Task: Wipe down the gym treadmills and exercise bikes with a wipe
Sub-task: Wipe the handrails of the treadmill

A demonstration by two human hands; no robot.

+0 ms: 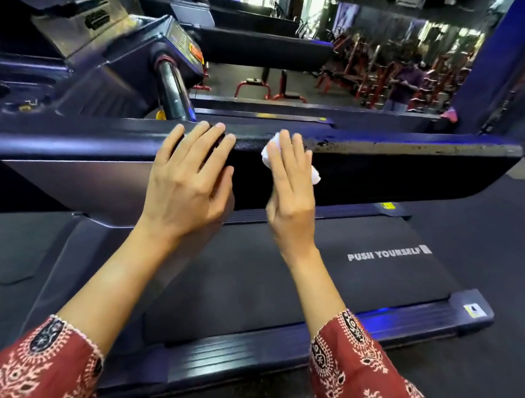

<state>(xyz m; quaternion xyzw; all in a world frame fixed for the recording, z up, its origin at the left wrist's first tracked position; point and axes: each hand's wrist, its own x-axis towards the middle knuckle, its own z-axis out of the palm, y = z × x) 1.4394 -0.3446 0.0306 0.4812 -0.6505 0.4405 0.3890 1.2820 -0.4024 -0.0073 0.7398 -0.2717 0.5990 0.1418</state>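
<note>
Rail-wiping step: right hand (291, 186) flat on crumpled white wipe (268, 153), left hand (190, 175) spread on long dark treadmill rail (411, 160); next, probably sweep frame-right.

The dark rubber floor (481, 381) carries the treadmill (276, 285) — belt printed PUSH YOURSELF, with a ribbed side rail (301, 346) along its near edge. The treadmill's black handrail (410, 172) runs across above the belt; its top edge looks scuffed or dusty toward the right end. Directly on the handrail: the left hand (189, 181), flat with fingers straight, and a crumpled white wipe (315, 174) pressed under the flat right hand (292, 196). Red benches (253, 88) stand on the floor beyond.
</note>
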